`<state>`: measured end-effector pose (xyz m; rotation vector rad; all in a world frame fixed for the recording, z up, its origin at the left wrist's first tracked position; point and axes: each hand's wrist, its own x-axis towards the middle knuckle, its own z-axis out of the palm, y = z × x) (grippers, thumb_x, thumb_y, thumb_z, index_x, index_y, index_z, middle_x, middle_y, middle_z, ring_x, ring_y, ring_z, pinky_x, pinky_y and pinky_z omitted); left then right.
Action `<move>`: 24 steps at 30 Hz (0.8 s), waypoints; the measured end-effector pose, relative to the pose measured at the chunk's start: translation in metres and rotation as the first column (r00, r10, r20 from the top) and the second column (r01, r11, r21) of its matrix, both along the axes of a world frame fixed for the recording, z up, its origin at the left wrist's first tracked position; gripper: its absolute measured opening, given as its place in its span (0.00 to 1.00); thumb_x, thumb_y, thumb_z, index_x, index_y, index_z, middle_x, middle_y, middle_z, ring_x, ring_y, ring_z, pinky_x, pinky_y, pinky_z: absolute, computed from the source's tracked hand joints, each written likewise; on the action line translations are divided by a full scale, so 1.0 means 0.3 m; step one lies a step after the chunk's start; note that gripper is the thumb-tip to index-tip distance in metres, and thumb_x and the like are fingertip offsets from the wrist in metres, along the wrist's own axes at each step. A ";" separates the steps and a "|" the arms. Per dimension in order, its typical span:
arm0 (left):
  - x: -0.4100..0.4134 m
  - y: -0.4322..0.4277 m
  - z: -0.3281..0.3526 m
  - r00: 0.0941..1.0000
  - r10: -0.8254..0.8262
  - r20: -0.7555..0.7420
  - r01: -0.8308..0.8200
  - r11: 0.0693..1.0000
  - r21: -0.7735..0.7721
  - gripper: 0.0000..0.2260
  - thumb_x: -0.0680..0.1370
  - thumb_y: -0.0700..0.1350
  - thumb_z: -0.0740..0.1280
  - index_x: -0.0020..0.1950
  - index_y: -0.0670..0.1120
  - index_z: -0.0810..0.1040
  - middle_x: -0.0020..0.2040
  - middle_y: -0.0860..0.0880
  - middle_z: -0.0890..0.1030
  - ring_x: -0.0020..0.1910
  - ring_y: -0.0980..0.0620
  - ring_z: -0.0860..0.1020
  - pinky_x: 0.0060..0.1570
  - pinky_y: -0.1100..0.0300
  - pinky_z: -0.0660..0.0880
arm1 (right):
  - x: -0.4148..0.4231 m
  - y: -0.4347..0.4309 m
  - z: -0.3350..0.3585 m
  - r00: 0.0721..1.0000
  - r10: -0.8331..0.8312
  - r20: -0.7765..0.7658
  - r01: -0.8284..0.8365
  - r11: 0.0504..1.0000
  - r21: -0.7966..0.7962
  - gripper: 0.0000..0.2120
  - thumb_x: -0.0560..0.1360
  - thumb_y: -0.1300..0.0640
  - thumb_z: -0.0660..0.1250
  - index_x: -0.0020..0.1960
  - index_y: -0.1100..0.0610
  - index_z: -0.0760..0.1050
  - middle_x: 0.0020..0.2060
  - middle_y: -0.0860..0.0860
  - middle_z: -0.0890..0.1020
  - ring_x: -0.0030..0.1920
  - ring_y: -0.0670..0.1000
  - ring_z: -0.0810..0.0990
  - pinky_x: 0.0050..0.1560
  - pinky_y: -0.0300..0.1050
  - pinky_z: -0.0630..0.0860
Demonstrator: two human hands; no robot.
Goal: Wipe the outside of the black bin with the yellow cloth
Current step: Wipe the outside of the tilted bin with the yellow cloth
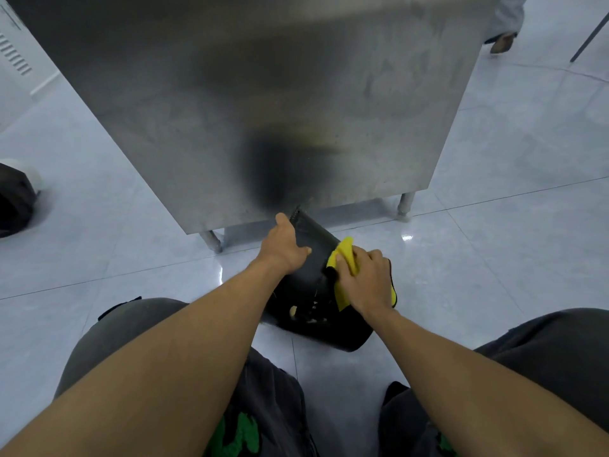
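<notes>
The black bin lies tilted on the tiled floor in front of my knees, its open mouth facing me with bits of rubbish inside. My left hand grips the bin's upper left edge and steadies it. My right hand presses the yellow cloth flat against the bin's outer side on the right. Part of the cloth hangs below my palm. The bin's far end sits close under the steel cabinet.
A stainless steel cabinet on short legs stands directly behind the bin. A dark bag or shoe lies at the far left. Another person's foot is at the top right. Glossy floor tiles spread around.
</notes>
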<state>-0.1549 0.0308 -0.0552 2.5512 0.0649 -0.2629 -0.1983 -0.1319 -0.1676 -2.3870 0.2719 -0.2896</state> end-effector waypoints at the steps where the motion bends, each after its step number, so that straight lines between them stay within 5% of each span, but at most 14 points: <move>1: -0.004 -0.004 0.000 0.999 0.026 0.019 -0.026 1.000 -0.015 0.24 0.75 0.44 0.74 0.61 0.39 0.63 0.60 0.37 0.76 0.60 0.37 0.76 0.53 0.50 0.73 | -0.003 0.009 0.002 0.996 0.070 0.062 -0.070 0.998 -0.009 0.20 0.78 0.42 0.64 0.63 0.54 0.77 0.51 0.55 0.77 0.54 0.55 0.73 0.56 0.47 0.71; 5: -0.004 0.006 -0.006 0.998 0.056 0.021 -0.056 0.998 -0.011 0.24 0.75 0.45 0.73 0.64 0.38 0.64 0.62 0.37 0.77 0.61 0.36 0.76 0.54 0.49 0.73 | -0.015 0.037 0.007 0.960 0.226 0.163 -0.231 0.973 0.016 0.23 0.76 0.41 0.68 0.65 0.53 0.75 0.55 0.50 0.75 0.55 0.49 0.73 0.56 0.40 0.71; 8: -0.006 0.017 -0.003 1.000 0.002 -0.030 -0.001 1.000 0.027 0.35 0.75 0.46 0.69 0.78 0.45 0.58 0.67 0.41 0.75 0.65 0.39 0.74 0.60 0.50 0.73 | 0.002 0.050 -0.009 0.990 0.095 0.103 -0.100 0.994 0.045 0.25 0.78 0.37 0.63 0.68 0.51 0.73 0.61 0.50 0.77 0.61 0.52 0.74 0.62 0.49 0.73; 11: -0.014 0.011 0.007 0.995 -0.041 -0.088 0.040 0.999 -0.009 0.41 0.75 0.43 0.67 0.82 0.51 0.46 0.61 0.44 0.75 0.60 0.44 0.75 0.56 0.53 0.74 | 0.038 0.041 -0.029 1.000 -0.004 -0.017 0.005 0.999 0.037 0.26 0.81 0.37 0.53 0.72 0.50 0.72 0.65 0.52 0.78 0.66 0.57 0.74 0.66 0.56 0.72; 17: -0.008 0.000 0.001 0.999 -0.009 -0.030 0.007 0.996 -0.089 0.24 0.74 0.39 0.70 0.65 0.41 0.61 0.54 0.40 0.77 0.49 0.46 0.75 0.46 0.54 0.75 | 0.062 0.013 -0.018 0.993 -0.097 -0.068 0.100 0.994 0.046 0.21 0.82 0.44 0.56 0.66 0.54 0.76 0.60 0.55 0.81 0.62 0.59 0.76 0.64 0.55 0.71; 24: 0.005 0.000 0.003 0.998 0.053 0.044 -0.047 0.991 -0.121 0.23 0.74 0.42 0.73 0.66 0.42 0.69 0.60 0.40 0.79 0.59 0.39 0.77 0.54 0.53 0.74 | 0.002 0.051 0.020 0.932 0.273 0.239 -0.257 0.961 -0.099 0.25 0.77 0.38 0.65 0.67 0.52 0.75 0.59 0.50 0.78 0.59 0.51 0.73 0.62 0.45 0.72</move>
